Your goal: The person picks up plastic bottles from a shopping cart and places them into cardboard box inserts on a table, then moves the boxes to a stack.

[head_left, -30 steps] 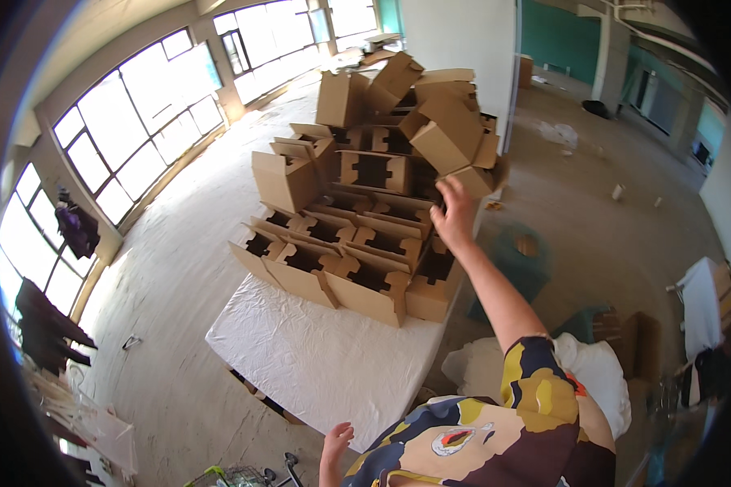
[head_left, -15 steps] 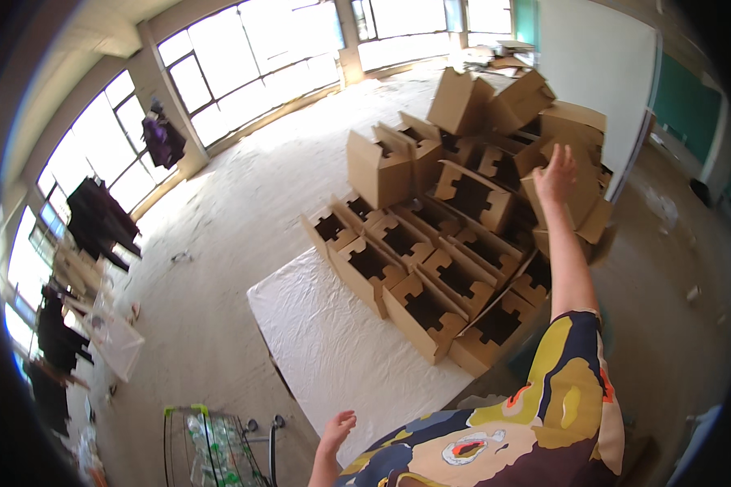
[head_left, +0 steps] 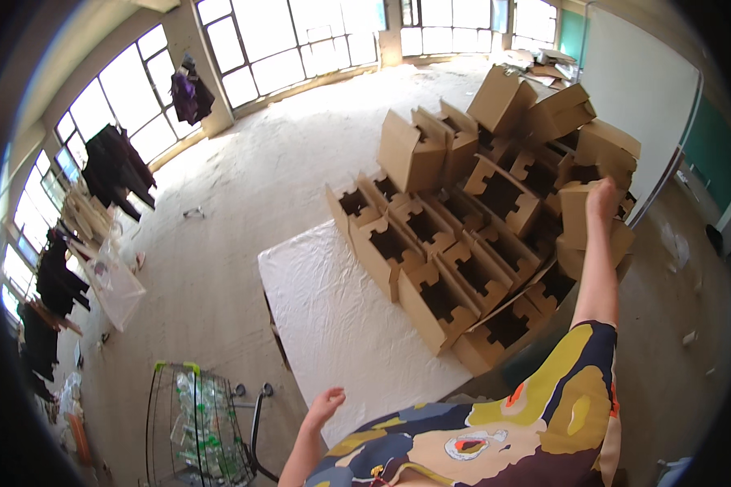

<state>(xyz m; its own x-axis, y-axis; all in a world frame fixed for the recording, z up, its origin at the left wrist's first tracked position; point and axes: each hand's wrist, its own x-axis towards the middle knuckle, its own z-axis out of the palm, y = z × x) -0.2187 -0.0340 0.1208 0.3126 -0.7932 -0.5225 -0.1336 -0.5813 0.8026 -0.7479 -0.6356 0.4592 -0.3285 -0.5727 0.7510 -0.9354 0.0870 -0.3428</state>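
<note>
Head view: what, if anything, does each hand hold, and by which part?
The right hand seems to grip a cardboard box by its upper edge; the left hand holds nothing visible.

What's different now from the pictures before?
The right hand reached out with its fingers spread; now it has closed on the edge of a cardboard box. The view swung left, showing more of the wire cart. The left hand stayed empty by the white-covered table; the nearer boxes stayed in rows.

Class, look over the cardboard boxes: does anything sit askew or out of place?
Yes: at the far end, a tipped box leans at an angle, odd because the nearer open boxes stand in close rows.
</note>
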